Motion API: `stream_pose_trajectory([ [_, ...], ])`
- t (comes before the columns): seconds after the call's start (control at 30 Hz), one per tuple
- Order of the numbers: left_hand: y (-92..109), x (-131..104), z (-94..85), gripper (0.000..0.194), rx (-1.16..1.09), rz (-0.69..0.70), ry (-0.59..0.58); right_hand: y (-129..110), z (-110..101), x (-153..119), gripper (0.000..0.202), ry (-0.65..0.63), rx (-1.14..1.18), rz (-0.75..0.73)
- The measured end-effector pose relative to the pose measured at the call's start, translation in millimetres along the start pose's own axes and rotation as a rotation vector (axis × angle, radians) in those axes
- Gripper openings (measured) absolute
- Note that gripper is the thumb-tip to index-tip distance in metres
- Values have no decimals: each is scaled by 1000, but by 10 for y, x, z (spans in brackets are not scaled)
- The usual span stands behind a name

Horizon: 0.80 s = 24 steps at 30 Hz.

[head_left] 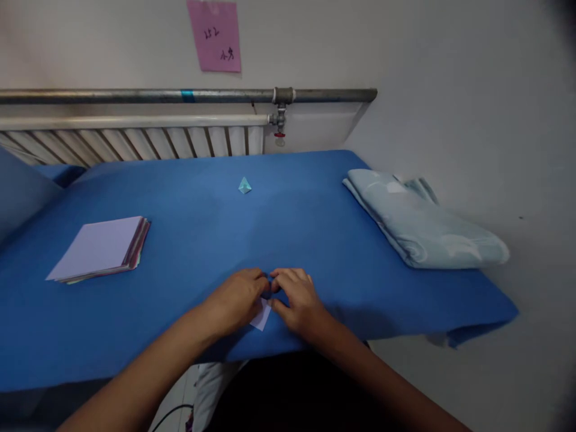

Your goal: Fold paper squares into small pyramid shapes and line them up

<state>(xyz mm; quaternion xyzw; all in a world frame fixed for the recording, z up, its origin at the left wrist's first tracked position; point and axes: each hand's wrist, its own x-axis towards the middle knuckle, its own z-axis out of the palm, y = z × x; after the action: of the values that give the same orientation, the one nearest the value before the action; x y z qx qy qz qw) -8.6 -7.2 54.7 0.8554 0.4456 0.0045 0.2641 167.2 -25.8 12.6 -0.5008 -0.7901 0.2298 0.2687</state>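
Observation:
Between my hands, near the front edge of the blue-covered surface, lies a small pale purple piece of paper (261, 316). My left hand (240, 297) is closed over its left part, with fingers curled down on it. My right hand (299, 300) is also closed, its thumb tip touching the paper's right edge and its other fingers bent above. The fingertips of both hands nearly meet. Much of the paper is hidden under the fingers. Further back sits a small light-blue folded paper shape (245, 185), apart from both hands.
A stack of coloured paper (101, 243) with a pale purple top sheet lies to the left. On the right is a folded light-green blanket (427, 225) against the wall. Behind stand a white radiator (180, 141) and a metal pipe (135, 96). A pink note (215, 36) hangs above.

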Motion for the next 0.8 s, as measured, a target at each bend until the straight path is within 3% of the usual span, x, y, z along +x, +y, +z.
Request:
stream_pose_trajectory([
  [0.1,48,106,-49,29,-22,-80,-61,69,-20,-16,16,47,58,-15],
  [0.27,-43,37,-18,11,-138,-220,-84,135,-136,-58,10,121,206,34],
  [0.4,-126,-94,-51,9,-327,-286,-70,-16,-229,-115,3,45,403,195],
  [0.5,-99,-180,-47,19,-737,-309,91,-176,-238,-120,15,-157,685,389],
  [0.6,-12,-215,73,27,-1200,-344,314,-271,-196,-75,13,-204,898,420],
  [0.7,60,-203,241,28,-1327,-373,452,-285,-150,-33,7,-204,947,453],
  [0.8,55,-203,305,23,-1277,-360,508,-259,-139,-29,9,-210,829,428],
])
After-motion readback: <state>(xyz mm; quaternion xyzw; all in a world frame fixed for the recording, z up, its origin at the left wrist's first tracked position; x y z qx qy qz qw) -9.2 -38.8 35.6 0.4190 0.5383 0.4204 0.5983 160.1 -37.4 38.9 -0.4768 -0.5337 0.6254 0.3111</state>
